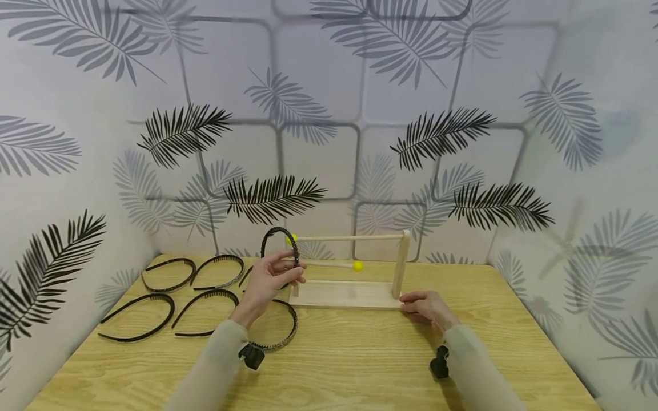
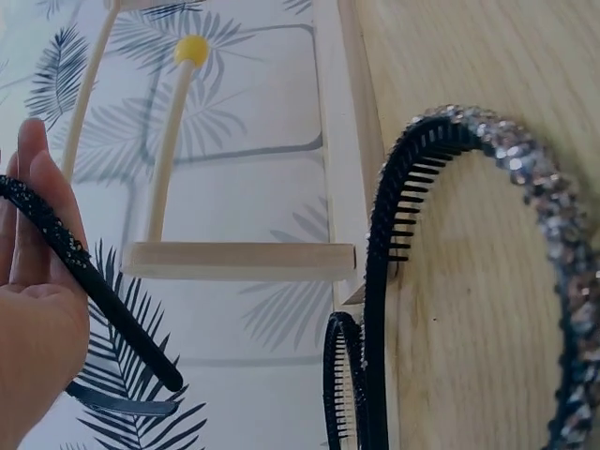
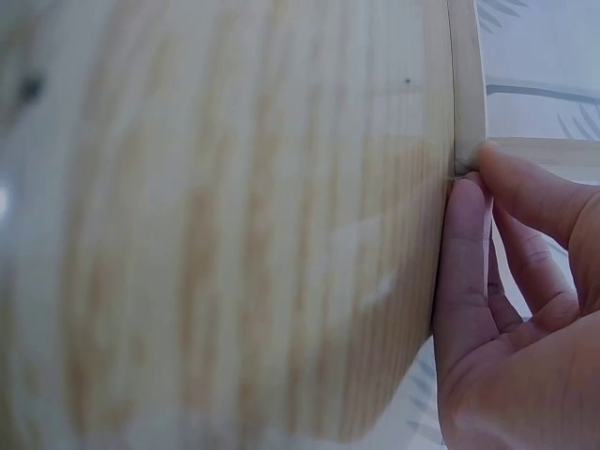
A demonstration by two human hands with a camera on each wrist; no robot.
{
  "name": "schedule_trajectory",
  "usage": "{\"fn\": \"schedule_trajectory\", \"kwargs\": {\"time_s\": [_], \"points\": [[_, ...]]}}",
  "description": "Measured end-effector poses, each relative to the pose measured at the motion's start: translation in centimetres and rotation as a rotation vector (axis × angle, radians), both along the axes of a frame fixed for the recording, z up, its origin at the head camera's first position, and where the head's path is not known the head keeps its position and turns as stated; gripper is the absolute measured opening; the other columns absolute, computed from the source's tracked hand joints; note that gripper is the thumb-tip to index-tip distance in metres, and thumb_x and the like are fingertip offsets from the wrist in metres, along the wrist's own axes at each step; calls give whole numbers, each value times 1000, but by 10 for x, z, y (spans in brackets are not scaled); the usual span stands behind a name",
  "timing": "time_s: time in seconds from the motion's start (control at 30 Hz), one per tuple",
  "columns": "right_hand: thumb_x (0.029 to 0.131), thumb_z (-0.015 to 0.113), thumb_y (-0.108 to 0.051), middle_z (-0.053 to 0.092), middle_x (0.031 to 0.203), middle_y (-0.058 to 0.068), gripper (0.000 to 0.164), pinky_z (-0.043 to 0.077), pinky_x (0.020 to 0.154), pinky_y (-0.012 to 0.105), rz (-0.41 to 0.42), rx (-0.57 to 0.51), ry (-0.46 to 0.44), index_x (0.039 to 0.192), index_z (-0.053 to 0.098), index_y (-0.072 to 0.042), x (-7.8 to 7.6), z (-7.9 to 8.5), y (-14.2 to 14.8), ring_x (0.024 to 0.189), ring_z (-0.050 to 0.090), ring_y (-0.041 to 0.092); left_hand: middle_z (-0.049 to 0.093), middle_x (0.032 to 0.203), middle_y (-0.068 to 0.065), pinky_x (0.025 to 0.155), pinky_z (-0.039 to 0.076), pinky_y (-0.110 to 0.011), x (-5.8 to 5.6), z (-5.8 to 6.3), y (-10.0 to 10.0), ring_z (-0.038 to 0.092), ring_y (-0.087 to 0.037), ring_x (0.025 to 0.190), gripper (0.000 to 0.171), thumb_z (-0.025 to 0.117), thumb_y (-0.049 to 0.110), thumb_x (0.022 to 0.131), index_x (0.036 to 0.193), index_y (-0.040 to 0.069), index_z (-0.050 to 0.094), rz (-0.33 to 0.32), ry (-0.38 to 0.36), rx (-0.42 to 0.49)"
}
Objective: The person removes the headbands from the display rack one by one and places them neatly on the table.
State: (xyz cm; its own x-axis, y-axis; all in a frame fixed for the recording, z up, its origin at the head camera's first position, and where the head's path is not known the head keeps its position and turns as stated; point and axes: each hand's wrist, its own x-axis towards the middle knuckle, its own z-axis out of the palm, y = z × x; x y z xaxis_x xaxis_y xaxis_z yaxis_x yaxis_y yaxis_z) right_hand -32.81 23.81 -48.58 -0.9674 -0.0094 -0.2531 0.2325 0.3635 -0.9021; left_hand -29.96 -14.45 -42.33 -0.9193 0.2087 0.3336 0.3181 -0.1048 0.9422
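Note:
My left hand holds a black headband upright between thumb and fingers, at the left end of a wooden stand. In the left wrist view, small sparkling stones dot the held headband. The stand has a flat base, upright posts and two thin rods. A yellow ball caps the lower rod. With thumb and fingertips, my right hand pinches the front right corner of the base. Below my left hand lies a headband with glittering stones and inner comb teeth.
Several more black headbands lie in two rows on the left of the wood-grain table, among them one at front left. A leaf-patterned wall rises behind the stand. A second yellow end shows on the upper rod, partly behind the held headband.

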Motion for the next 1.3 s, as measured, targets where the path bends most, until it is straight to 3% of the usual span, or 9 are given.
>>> {"fn": "schedule_trajectory", "kwargs": {"time_s": [0.1,0.3,0.67,1.1,1.3], "points": [[90,69,-4,66,121,18,29,58,76,28,-3,2,-1,118,68,3,1,2,1,82,66,8,75,104,-4,72,59,-36,3,-4,5,73,-14,78,51,73,11,89,136,4,55,-52,-23,-42],[90,69,-5,65,121,18,29,58,77,28,-2,13,-3,118,68,2,0,1,1,83,66,8,70,112,-24,76,59,-47,8,-12,15,74,-17,78,53,73,6,87,136,-1,55,-132,-52,-139],[90,69,-4,66,120,18,29,58,76,27,-7,-4,1,117,68,3,-1,0,-1,82,66,8,70,111,-25,79,53,-61,10,-22,29,74,-18,77,53,75,8,86,135,-2,55,-204,-99,-255],[89,69,-3,67,116,17,29,58,74,26,-15,-15,-1,117,68,4,-1,-2,1,80,66,7,72,104,-25,73,57,-55,13,-34,49,74,-21,74,47,76,5,85,129,-4,61,-386,-130,-379],[89,69,-4,66,119,18,29,58,74,26,-4,-13,4,117,68,4,-1,-1,0,80,66,7,74,99,-22,68,60,-41,16,-37,57,74,-22,72,40,74,1,85,123,-4,65,-490,-194,-474]]}}
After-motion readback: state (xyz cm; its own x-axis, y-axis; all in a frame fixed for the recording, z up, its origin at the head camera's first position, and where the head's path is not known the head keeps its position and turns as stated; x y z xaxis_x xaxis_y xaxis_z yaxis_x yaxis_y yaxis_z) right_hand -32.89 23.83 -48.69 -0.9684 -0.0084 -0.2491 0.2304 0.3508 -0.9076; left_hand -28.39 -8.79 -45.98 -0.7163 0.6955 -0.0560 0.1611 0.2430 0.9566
